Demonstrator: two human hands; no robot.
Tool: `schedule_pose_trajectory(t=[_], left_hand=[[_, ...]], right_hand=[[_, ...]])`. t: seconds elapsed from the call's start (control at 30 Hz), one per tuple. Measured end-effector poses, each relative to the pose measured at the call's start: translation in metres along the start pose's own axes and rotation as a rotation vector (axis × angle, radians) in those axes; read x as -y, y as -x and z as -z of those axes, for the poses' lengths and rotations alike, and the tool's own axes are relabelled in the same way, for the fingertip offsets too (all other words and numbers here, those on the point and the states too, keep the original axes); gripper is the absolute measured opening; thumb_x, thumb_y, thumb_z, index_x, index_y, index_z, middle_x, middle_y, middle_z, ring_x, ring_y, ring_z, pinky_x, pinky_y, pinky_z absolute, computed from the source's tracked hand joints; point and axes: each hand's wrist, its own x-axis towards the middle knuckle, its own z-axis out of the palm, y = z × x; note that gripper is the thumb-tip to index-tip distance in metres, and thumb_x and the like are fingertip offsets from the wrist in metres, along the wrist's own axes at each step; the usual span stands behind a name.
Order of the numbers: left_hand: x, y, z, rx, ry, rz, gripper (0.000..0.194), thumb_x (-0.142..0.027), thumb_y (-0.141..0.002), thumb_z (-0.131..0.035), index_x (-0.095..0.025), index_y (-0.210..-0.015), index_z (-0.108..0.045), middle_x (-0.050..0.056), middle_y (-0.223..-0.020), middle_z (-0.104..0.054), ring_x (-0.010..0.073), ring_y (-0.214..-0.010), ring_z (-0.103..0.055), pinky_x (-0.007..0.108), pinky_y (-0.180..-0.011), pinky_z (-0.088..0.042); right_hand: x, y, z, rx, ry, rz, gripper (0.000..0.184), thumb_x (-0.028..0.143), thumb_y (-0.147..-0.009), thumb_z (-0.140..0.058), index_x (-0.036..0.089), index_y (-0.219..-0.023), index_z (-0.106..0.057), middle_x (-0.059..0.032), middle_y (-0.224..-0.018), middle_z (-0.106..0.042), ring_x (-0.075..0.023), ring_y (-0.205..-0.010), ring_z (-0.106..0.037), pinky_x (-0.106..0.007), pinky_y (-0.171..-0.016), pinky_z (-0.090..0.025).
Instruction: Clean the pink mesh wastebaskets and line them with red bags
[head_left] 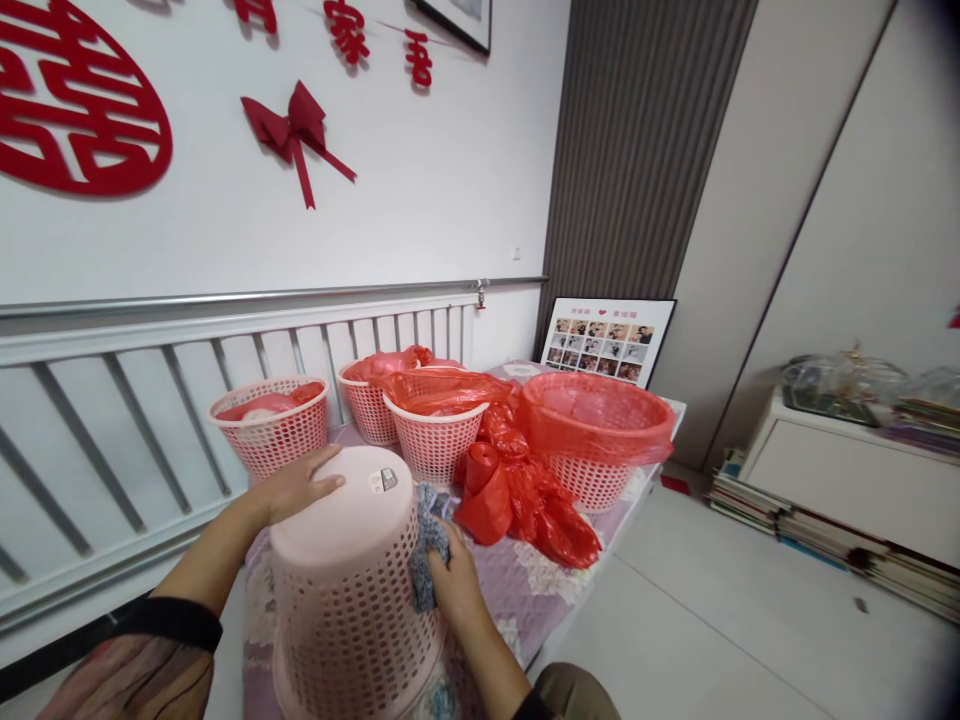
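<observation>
A pink perforated plastic basket (352, 590) stands upside down in front of me, its solid base with a small label facing up. My left hand (300, 487) lies on the left edge of that base, fingers stretched out and apart. With my right hand (456, 580) I press a bunched grey cloth (429, 550) against the basket's right side. Right of the cloth sits a roll of red plastic bags (484, 495), with loose red bag film (555, 515) beside it. The fingertips of my right hand are partly hidden in the cloth.
Behind stand more pink baskets (439, 450), some holding red plastic, and a red-lined basket (592, 440). They share a low table with a purple floral cover (540, 610). A white radiator (195, 400) runs along the wall; a photo board (607, 335) leans behind. A white cabinet (855, 470) is right.
</observation>
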Motion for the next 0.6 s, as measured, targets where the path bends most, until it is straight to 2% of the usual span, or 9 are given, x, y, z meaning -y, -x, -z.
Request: schedule_pose_trajectory(t=[0.13,0.27,0.47,0.6], left_hand=[[0.001,0.000,0.000,0.000,0.010,0.007,0.091,-0.070,-0.079,-0.044,-0.010,-0.146,-0.035,0.014,-0.154,-0.036,0.0261,-0.141,-0.035,0.038,-0.119,-0.023],[0.001,0.000,0.001,-0.004,0.020,0.008,0.092,-0.071,-0.078,-0.044,-0.011,-0.146,-0.036,0.013,-0.154,-0.036,0.0271,-0.141,-0.036,0.039,-0.119,-0.024],[-0.008,0.004,0.003,-0.012,0.021,-0.006,0.088,-0.068,-0.079,-0.045,-0.010,-0.145,-0.038,0.014,-0.152,-0.039,0.0290,-0.140,-0.037,0.042,-0.119,-0.024],[-0.012,0.005,0.004,-0.006,0.017,-0.021,0.085,-0.067,-0.081,-0.041,-0.009,-0.143,-0.040,0.014,-0.151,-0.040,0.0277,-0.139,-0.038,0.041,-0.119,-0.024]], right_hand=[[-0.048,0.032,0.003,0.001,0.040,-0.061,0.048,0.015,-0.065,-0.050,0.015,-0.109,-0.071,-0.0105,-0.107,-0.070,-0.0262,-0.105,-0.063,-0.043,-0.100,-0.046],[-0.071,0.056,0.012,-0.017,0.084,-0.110,0.048,0.016,-0.061,-0.053,0.015,-0.105,-0.072,-0.0108,-0.107,-0.071,-0.0290,-0.106,-0.063,-0.045,-0.100,-0.046],[-0.080,0.061,0.018,-0.029,0.112,-0.139,0.051,0.017,-0.059,-0.053,0.010,-0.106,-0.072,-0.0152,-0.107,-0.071,-0.0312,-0.106,-0.064,-0.045,-0.101,-0.045],[-0.061,0.049,0.015,-0.077,0.107,-0.149,0.052,0.022,-0.065,-0.052,0.009,-0.113,-0.068,-0.0170,-0.114,-0.069,-0.0328,-0.111,-0.062,-0.049,-0.103,-0.044]])
